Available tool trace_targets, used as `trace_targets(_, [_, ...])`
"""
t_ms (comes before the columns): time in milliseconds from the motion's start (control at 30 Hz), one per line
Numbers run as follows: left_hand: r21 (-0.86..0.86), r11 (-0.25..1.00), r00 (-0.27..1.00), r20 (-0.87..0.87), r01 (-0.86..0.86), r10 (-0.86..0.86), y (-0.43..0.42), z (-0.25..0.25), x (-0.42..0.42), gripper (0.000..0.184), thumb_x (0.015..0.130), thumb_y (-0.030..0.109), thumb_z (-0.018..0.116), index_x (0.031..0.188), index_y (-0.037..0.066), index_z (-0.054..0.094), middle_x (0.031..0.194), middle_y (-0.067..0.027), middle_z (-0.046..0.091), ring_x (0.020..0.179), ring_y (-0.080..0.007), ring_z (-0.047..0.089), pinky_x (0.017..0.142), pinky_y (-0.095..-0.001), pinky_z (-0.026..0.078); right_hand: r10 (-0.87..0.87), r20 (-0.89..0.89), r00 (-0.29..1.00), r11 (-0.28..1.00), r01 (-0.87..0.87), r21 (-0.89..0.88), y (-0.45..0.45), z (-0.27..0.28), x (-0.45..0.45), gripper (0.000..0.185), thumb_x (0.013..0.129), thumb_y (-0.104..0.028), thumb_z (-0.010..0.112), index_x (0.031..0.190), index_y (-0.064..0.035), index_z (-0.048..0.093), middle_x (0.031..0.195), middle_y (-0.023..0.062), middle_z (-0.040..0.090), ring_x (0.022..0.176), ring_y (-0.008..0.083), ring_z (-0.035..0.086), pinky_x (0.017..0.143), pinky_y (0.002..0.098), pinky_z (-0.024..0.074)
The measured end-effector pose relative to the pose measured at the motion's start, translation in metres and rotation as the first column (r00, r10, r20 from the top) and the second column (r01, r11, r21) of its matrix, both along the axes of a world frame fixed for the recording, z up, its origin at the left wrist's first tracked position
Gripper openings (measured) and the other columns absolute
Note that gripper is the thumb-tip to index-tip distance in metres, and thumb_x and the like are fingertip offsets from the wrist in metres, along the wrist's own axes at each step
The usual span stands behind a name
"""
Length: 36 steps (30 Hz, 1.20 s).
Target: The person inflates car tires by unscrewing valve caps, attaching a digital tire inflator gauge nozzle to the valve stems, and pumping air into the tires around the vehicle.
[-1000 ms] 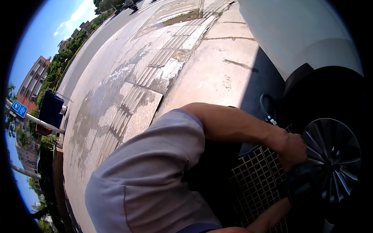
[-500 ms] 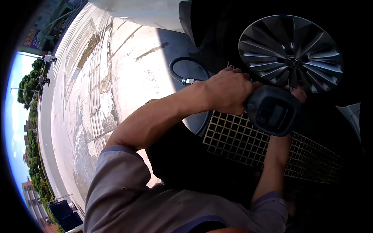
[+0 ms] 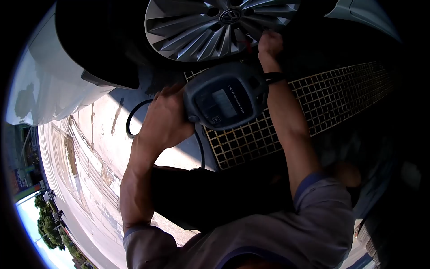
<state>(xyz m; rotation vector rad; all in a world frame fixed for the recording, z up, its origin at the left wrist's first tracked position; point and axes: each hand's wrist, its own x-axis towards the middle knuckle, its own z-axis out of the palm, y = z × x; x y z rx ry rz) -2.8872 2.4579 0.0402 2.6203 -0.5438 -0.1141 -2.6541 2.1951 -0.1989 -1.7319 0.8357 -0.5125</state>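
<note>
My left hand (image 3: 165,117) is wrapped round the left side of a dark digital inflator gauge (image 3: 225,102), whose small display faces up toward me. Beyond the gauge, my right hand (image 3: 270,44) is closed at the lower right rim of a silver car wheel (image 3: 230,17). A small red piece shows just left of those fingers, but what they grip is too dark to make out. From near my left hand a black hose (image 3: 130,123) loops down over the ground.
A yellowish floor grating (image 3: 331,96) runs below the wheel toward the right. The pale car body (image 3: 58,76) is at the upper left, above sunlit pavement (image 3: 89,148). Dark trousers fill the lower middle. Trees and road lie at the lower left.
The view has turned toward the wheel, which now sits at the top. The gauge shows more fully, left of centre, still in my left hand. My right hand has come clearly into view beside the rim.
</note>
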Motion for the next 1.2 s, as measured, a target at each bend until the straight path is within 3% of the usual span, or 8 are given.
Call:
trace_targets(200, [-0.047, 0.998, 0.999, -0.021, 0.030, -0.031, -0.004, 0.000, 0.004, 0.033, 0.067, -0.005, 0.068, 0.100, -0.001, 0.065, 0.099, -0.0243, 0.069, 0.096, -0.0485, 0.066, 0.089, -0.0534, 0.054, -0.050, 0.069, 0.996, 0.998, 0.047, 0.046, 0.001, -0.004, 0.001, 0.037, 0.088, -0.031, 0.074, 0.112, -0.0039, 0.072, 0.116, 0.0230, 0.074, 0.111, 0.0398, 0.071, 0.098, 0.0492, 0.0557])
trace_targets(333, [-0.031, 0.998, 0.998, 0.021, 0.053, -0.053, -0.003, -0.004, 0.004, 0.035, 0.066, -0.006, 0.067, 0.101, -0.001, 0.065, 0.097, -0.0241, 0.069, 0.094, -0.0486, 0.066, 0.087, -0.0535, 0.054, 0.034, 0.009, 0.999, 0.998, -0.034, 0.044, 0.002, 0.019, -0.013, 0.040, 0.094, -0.037, 0.063, 0.113, -0.0014, 0.070, 0.112, 0.0288, 0.072, 0.109, 0.0458, 0.069, 0.097, 0.0508, 0.0557])
trace_targets(433, [-0.028, 0.999, 0.999, 0.020, 0.041, -0.041, -0.004, 0.000, 0.002, 0.036, 0.065, -0.006, 0.067, 0.101, -0.001, 0.064, 0.097, -0.0239, 0.068, 0.093, -0.0484, 0.065, 0.086, -0.0533, 0.054, 0.030, -0.074, 0.997, 0.998, -0.034, -0.057, 0.000, 0.002, -0.002, 0.041, 0.097, -0.037, 0.058, 0.114, -0.0009, 0.069, 0.112, 0.0292, 0.072, 0.109, 0.0471, 0.069, 0.097, 0.0518, 0.0556])
trace_targets(533, [-0.033, 0.998, 0.998, 0.040, 0.053, -0.051, -0.003, -0.001, 0.001, 0.036, 0.065, -0.006, 0.066, 0.100, -0.001, 0.064, 0.096, -0.0234, 0.068, 0.091, -0.0482, 0.065, 0.085, -0.0535, 0.054, 0.027, 0.027, 0.999, 0.997, -0.025, -0.073, 0.001, -0.003, -0.003, 0.042, 0.095, -0.037, 0.060, 0.114, -0.0008, 0.069, 0.114, 0.0283, 0.072, 0.111, 0.0462, 0.069, 0.098, 0.0516, 0.0555])
trace_targets(833, [-0.059, 0.996, 0.996, 0.060, 0.065, -0.061, -0.006, 0.004, -0.003, 0.028, 0.067, -0.006, 0.066, 0.095, -0.002, 0.064, 0.092, -0.0239, 0.069, 0.089, -0.0492, 0.066, 0.082, -0.0530, 0.055, 0.011, -0.021, 1.000, 1.000, -0.010, 0.025, 0.001, 0.012, -0.002, 0.046, 0.094, -0.039, 0.063, 0.114, 0.0012, 0.072, 0.116, 0.0278, 0.072, 0.113, 0.0450, 0.069, 0.099, 0.0502, 0.0551])
trace_targets(933, [-0.046, 0.998, 0.999, 0.018, 0.038, -0.037, -0.006, 0.004, -0.004, 0.029, 0.067, -0.007, 0.066, 0.095, -0.002, 0.065, 0.094, -0.0244, 0.069, 0.090, -0.0495, 0.066, 0.081, -0.0537, 0.055, 0.057, -0.049, 0.997, 0.990, -0.050, 0.128, -0.003, -0.010, 0.014, 0.045, 0.096, -0.039, 0.060, 0.111, 0.0009, 0.073, 0.116, 0.0280, 0.072, 0.112, 0.0453, 0.069, 0.098, 0.0504, 0.0553])
trace_targets(1033, [-0.035, 0.998, 0.998, 0.046, 0.050, -0.049, -0.003, 0.001, -0.004, 0.031, 0.066, -0.007, 0.066, 0.096, -0.001, 0.065, 0.094, -0.0243, 0.069, 0.091, -0.0494, 0.066, 0.083, -0.0539, 0.055, 0.107, 0.015, 0.994, 0.989, -0.105, -0.106, -0.002, -0.002, 0.001, 0.040, 0.098, -0.036, 0.059, 0.111, -0.0005, 0.074, 0.115, 0.0276, 0.073, 0.111, 0.0456, 0.069, 0.096, 0.0509, 0.0556])
trace_targets(1200, [-0.018, 0.998, 0.997, 0.053, 0.056, -0.055, -0.005, 0.002, -0.005, 0.034, 0.064, -0.006, 0.066, 0.098, -0.001, 0.066, 0.095, -0.0236, 0.069, 0.093, -0.0482, 0.065, 0.086, -0.0536, 0.054, -0.034, 0.022, 0.999, 0.999, 0.035, -0.037, 0.005, 0.009, -0.001, 0.028, 0.096, -0.026, 0.065, 0.109, -0.0028, 0.073, 0.112, 0.0254, 0.073, 0.108, 0.0453, 0.070, 0.096, 0.0506, 0.0557])
